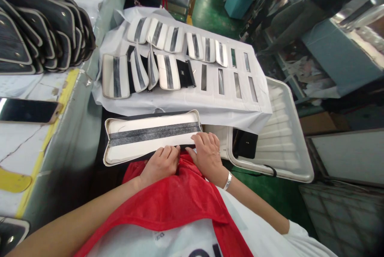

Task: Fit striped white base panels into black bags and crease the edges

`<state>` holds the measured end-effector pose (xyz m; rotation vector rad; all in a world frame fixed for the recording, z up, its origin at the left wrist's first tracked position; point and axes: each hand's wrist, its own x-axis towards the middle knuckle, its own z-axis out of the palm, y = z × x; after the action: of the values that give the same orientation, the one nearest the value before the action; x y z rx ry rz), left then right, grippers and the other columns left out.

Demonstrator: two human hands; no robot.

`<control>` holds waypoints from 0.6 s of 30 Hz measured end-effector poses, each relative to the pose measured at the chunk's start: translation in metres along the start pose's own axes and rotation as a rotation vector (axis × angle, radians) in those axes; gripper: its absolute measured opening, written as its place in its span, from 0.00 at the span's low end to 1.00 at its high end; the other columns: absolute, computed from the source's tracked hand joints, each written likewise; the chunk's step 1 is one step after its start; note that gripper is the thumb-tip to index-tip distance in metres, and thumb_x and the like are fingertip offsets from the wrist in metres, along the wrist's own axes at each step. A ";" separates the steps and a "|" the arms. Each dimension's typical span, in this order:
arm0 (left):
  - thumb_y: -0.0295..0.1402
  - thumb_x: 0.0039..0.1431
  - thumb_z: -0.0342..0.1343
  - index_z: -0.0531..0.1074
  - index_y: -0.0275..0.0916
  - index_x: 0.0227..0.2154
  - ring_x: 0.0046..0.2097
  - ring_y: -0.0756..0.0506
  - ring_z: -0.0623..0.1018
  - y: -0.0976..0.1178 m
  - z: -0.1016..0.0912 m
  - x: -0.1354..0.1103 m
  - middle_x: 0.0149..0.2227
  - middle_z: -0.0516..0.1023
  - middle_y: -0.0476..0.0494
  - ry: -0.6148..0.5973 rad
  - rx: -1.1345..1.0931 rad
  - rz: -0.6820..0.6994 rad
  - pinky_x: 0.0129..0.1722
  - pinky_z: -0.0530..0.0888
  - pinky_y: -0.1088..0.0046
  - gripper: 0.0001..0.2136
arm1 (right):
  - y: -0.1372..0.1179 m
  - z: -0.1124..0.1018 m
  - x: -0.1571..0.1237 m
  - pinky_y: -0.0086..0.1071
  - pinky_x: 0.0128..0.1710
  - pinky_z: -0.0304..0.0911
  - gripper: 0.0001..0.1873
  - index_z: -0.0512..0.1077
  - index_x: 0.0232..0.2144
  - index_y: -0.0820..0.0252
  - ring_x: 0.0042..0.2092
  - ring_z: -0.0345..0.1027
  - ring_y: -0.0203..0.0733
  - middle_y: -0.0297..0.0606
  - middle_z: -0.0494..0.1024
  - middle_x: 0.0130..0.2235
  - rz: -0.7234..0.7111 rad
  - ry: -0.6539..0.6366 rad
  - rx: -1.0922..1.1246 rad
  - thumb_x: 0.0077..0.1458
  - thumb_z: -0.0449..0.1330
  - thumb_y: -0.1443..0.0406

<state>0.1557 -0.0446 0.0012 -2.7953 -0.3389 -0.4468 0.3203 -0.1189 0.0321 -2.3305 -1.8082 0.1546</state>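
A long white panel (pixel 141 139) with a dark grey strip down its middle lies open across my lap, just in front of me. My left hand (pixel 160 163) rests on its near edge with the fingers curled down onto it. My right hand (pixel 207 153) lies beside it on the panel's right end, fingers pressed flat on the edge. Both hands touch the same panel and almost meet at the thumbs. A silver bracelet sits on my right wrist.
Beyond lies a white cloth (pixel 180 101) covered with several smaller white panels (pixel 115 75) with dark strips. A white plastic tray (pixel 282 137) stands at the right. Stacked black cases (pixel 36 21) and a phone (pixel 28 110) sit on the left bench. Other people stand at the back.
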 end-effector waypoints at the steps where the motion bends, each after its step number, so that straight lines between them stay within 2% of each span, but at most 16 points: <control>1: 0.24 0.60 0.49 0.68 0.26 0.45 0.34 0.46 0.71 0.000 0.000 0.000 0.33 0.72 0.40 0.008 0.010 0.008 0.31 0.65 0.68 0.12 | 0.005 0.001 -0.003 0.44 0.57 0.44 0.10 0.69 0.39 0.59 0.49 0.60 0.48 0.43 0.71 0.46 0.009 0.032 0.016 0.55 0.58 0.62; 3: 0.23 0.59 0.50 0.68 0.25 0.44 0.35 0.46 0.71 0.000 0.000 0.000 0.35 0.73 0.40 0.021 0.022 0.023 0.31 0.65 0.68 0.11 | 0.015 0.006 -0.007 0.45 0.60 0.39 0.07 0.71 0.36 0.57 0.51 0.59 0.46 0.41 0.70 0.48 0.024 0.065 0.075 0.55 0.58 0.62; 5: 0.22 0.58 0.51 0.69 0.25 0.43 0.35 0.45 0.71 0.000 0.001 0.002 0.36 0.73 0.39 0.033 0.012 0.035 0.31 0.65 0.68 0.11 | 0.023 0.010 -0.007 0.44 0.60 0.39 0.04 0.71 0.33 0.56 0.51 0.60 0.44 0.39 0.70 0.47 0.038 0.074 0.160 0.56 0.58 0.63; 8: 0.22 0.58 0.50 0.70 0.25 0.42 0.36 0.45 0.71 0.001 0.003 0.005 0.35 0.73 0.39 0.043 -0.020 0.043 0.32 0.64 0.68 0.10 | 0.028 0.015 -0.005 0.44 0.60 0.40 0.05 0.72 0.30 0.56 0.51 0.61 0.42 0.38 0.70 0.47 0.047 0.083 0.236 0.57 0.56 0.64; 12: 0.23 0.60 0.48 0.69 0.28 0.45 0.34 0.46 0.70 0.001 0.004 0.010 0.34 0.72 0.41 0.021 -0.051 0.043 0.30 0.62 0.68 0.12 | 0.025 0.011 0.003 0.44 0.59 0.42 0.07 0.72 0.27 0.57 0.49 0.61 0.42 0.39 0.71 0.46 0.057 0.039 0.208 0.56 0.56 0.66; 15: 0.25 0.61 0.47 0.68 0.31 0.47 0.33 0.45 0.69 0.001 0.005 0.015 0.33 0.71 0.41 -0.029 -0.112 0.012 0.28 0.59 0.66 0.13 | 0.023 0.008 0.012 0.41 0.57 0.47 0.08 0.71 0.25 0.59 0.48 0.60 0.43 0.40 0.71 0.45 0.042 -0.021 0.158 0.55 0.55 0.68; 18: 0.27 0.62 0.45 0.68 0.33 0.46 0.33 0.45 0.68 0.005 0.005 0.022 0.33 0.70 0.41 -0.133 -0.187 -0.054 0.28 0.58 0.65 0.12 | 0.020 0.007 0.019 0.41 0.54 0.51 0.09 0.71 0.26 0.60 0.47 0.60 0.45 0.42 0.71 0.46 0.008 -0.070 0.113 0.54 0.53 0.70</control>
<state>0.1792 -0.0442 0.0033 -3.0125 -0.4224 -0.3193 0.3423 -0.1047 0.0219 -2.2810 -1.7725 0.3352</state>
